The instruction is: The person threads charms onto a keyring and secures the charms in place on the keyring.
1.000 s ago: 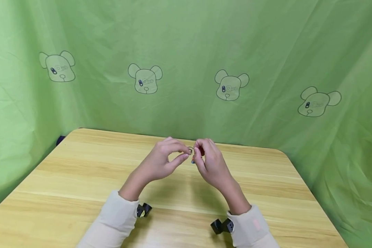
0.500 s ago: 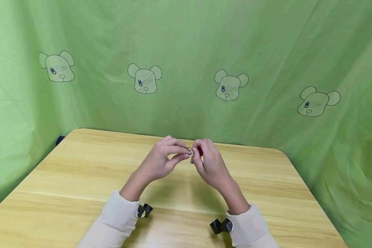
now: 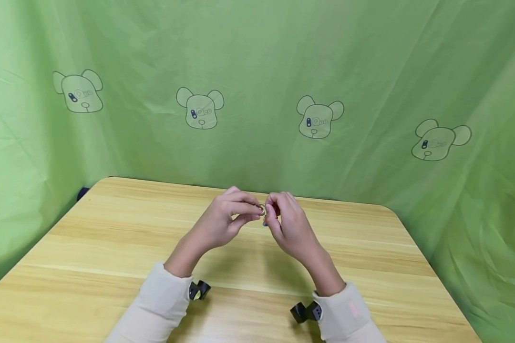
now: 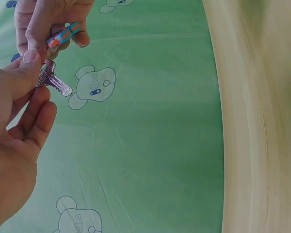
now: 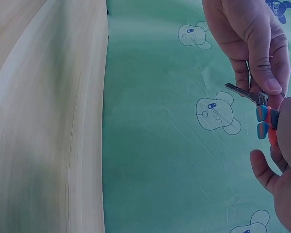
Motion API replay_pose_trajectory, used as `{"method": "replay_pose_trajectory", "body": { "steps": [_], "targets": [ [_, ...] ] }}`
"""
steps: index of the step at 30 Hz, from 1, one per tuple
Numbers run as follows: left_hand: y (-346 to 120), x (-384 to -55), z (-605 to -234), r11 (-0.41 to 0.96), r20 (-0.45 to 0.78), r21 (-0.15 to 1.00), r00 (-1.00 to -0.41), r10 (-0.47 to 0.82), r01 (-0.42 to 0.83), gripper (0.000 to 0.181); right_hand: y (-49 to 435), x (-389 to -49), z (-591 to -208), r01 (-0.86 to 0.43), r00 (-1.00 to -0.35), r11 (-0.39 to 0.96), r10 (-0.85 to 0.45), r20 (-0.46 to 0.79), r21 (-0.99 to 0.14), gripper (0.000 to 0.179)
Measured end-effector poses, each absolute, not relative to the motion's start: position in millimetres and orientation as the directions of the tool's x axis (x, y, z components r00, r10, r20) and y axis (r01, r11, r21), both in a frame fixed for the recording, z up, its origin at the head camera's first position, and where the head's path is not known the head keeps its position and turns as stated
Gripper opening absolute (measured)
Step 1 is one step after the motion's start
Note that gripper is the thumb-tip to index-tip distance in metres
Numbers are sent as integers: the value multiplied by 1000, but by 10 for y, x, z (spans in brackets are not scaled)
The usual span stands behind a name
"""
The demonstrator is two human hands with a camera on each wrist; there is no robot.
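Note:
Above the far part of the table, my two hands meet at a thin metal key ring (image 3: 262, 209). My left hand (image 3: 223, 219) pinches it between thumb and fingertips. A silver key (image 4: 58, 83) hangs by the left fingertips, its toothed blade pointing away from the hand. On the other side, my right hand (image 3: 293, 226) pinches the ring's edge with curled fingers. Under those fingers dangles a small orange-and-blue trinket (image 5: 263, 121), partly hidden by the right hand; its exact kind is unclear. How key and trinket join the ring is covered by fingers.
A wooden table (image 3: 111, 238) with rounded far corners lies below the hands. Behind it hangs a green curtain (image 3: 257, 57) printed with bear heads. Black wrist cameras (image 3: 306, 312) stick out from the light sleeves (image 3: 347, 312).
The ring and the fingertips have shifted very slightly left. My left fingers have changed their pinch a little, and more of the ring shows between the hands.

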State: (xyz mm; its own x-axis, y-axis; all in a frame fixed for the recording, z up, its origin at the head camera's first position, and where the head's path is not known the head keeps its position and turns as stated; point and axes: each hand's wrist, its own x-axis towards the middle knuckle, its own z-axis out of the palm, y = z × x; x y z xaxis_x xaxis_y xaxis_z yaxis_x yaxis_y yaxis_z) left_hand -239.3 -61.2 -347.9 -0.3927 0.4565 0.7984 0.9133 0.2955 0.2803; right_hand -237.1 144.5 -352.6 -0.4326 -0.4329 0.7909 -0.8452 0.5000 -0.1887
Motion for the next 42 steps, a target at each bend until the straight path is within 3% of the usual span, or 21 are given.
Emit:
{"method": "replay_pose_trajectory", "body": {
  "steps": [11, 19, 27, 42],
  "targets": [
    [-603, -2387, -3476, 311, 781, 297, -417, 464, 903, 7, 1462, -2375, -3527, -840, -445, 510, -450, 774, -186, 8],
    [-559, -2382, -3494, 326, 765, 333, -456, 455, 885, 6, 1455, -2373, -3527, -838, -415, 527, -452, 790, -139, 7],
    [-577, -2364, -3475, 340, 777, 326, -455, 436, 882, 4, 1446, -2374, -3521, -847, -385, 519, -453, 804, -113, 6],
    [-597, -2369, -3465, 316, 795, 349, -458, 398, 882, 8, 1454, -2367, -3502, -840, -404, 528, -452, 795, -126, 5]
  ]
}}
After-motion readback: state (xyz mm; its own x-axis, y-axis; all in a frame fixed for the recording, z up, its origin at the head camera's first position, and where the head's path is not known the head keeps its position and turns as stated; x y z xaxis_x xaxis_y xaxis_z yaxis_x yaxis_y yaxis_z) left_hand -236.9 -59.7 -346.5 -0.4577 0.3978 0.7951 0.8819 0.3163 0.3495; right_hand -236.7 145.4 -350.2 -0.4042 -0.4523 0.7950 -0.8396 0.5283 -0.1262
